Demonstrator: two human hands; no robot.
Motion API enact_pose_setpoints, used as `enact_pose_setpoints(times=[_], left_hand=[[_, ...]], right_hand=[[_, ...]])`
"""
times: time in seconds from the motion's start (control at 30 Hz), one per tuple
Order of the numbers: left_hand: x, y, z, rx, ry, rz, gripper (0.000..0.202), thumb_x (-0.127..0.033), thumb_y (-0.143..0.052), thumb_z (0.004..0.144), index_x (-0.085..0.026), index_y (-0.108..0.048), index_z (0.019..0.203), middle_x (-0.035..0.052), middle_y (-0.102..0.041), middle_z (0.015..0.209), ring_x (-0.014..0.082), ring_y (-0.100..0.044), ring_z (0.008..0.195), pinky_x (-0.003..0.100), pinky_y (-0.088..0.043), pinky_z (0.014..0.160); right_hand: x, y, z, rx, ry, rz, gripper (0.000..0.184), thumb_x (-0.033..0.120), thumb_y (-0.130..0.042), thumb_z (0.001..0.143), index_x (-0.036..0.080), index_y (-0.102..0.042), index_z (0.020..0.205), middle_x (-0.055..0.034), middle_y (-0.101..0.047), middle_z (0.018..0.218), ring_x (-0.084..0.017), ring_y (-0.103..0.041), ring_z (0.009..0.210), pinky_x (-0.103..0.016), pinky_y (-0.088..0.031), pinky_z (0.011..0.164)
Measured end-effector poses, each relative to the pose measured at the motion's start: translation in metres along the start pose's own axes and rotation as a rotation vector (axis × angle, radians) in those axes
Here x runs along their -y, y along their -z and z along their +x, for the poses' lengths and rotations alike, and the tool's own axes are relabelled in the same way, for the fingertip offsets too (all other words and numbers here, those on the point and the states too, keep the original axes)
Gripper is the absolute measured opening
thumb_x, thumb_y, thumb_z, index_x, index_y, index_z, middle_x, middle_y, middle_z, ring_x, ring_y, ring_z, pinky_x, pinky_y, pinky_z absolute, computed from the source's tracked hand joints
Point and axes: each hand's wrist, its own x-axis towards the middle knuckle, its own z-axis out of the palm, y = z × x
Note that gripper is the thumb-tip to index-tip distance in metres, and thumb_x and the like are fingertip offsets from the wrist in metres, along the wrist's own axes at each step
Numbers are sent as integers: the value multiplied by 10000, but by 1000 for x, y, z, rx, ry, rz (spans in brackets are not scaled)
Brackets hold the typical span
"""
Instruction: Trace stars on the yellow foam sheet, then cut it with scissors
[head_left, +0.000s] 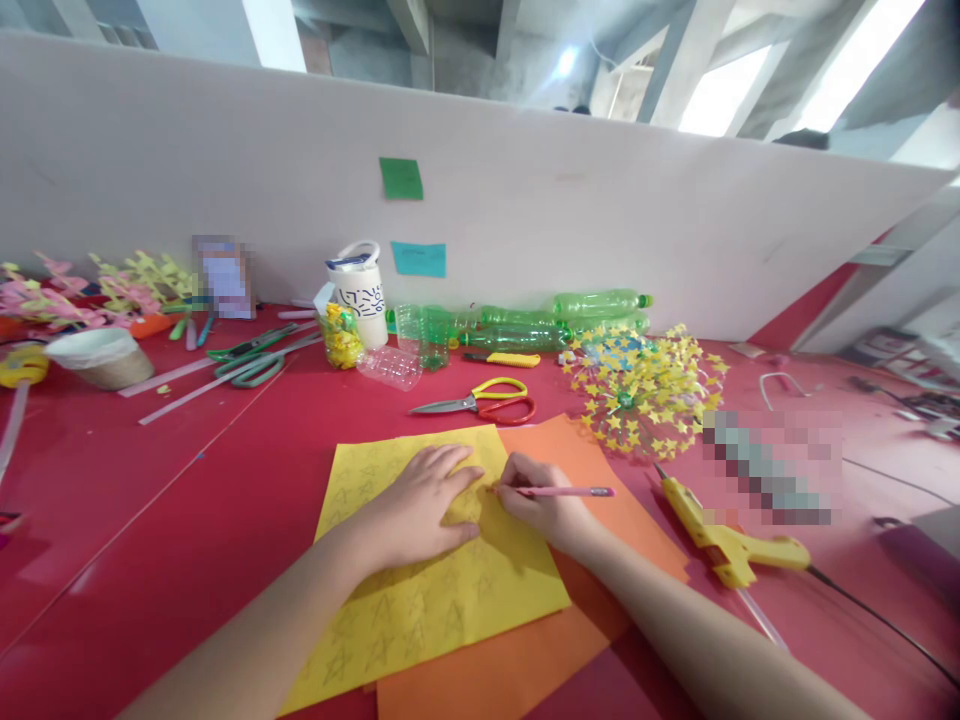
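Observation:
A yellow sheet of paper (517, 575) carries rows of hand-drawn star outlines. My left hand (424, 505) lies flat on it with the fingers spread. In my right hand (547, 500) is a pink pencil (574, 491), its tip at the paper just right of my left fingertips. The mark under the tip is too small to make out. Beneath the yellow sheet, orange paper (465, 680) sticks out to the right and below. Beyond the sheet's far edge lie scissors (476, 402) with one yellow and one red handle.
To the right are a yellow glue gun (731, 540) with a cord and a cluster of yellow paper stars (637, 390). Green plastic bottles (525, 325), a white tumbler (360, 300) and a yellow-handled cutter (510, 359) stand or lie along the wall. A paper cup (101, 358) is at left.

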Motion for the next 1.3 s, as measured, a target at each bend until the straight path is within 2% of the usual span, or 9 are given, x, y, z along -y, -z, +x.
enact_pose_setpoints(times=[0.27,0.43,0.73,1.03,1.3], left_hand=[[1,0,0,6,-2,-2,518,-512,-479,818,-274,-404,1272,49,-275,1407,280,-217,1280,416,-225,1018],[1,0,0,2,-5,5,518,-511,-484,814,-280,-402,1270,44,-277,1404,272,-218,1280,415,-228,1019],[0,1,0,6,-9,10,518,-509,-480,819,-277,-395,1275,45,-282,1401,263,-218,1280,410,-225,1020],[0,1,0,1,-8,0,527,-518,-482,814,-280,-397,1276,43,-282,1401,266,-220,1279,402,-226,1020],[-1,2,0,16,6,-11,527,-518,-475,818,-279,-396,1281,57,-275,1405,277,-213,1283,416,-230,1014]], right_hand=[[1,0,-1,-58,7,-74,101,131,-463,693,179,-400,630,57,-423,524,-68,-368,472,-169,-248,432],[5,2,-2,-83,-47,-122,120,140,-471,684,182,-381,617,61,-400,502,-69,-349,459,-175,-232,425],[0,4,-3,-131,-63,-138,136,139,-468,684,184,-369,604,57,-391,504,-78,-347,469,-188,-222,427],[8,3,-5,-48,-36,-129,125,124,-466,673,183,-373,615,60,-388,506,-70,-340,467,-168,-233,426],[11,3,-6,0,47,-127,108,108,-444,669,182,-383,620,61,-384,508,-67,-345,464,-168,-248,439]])
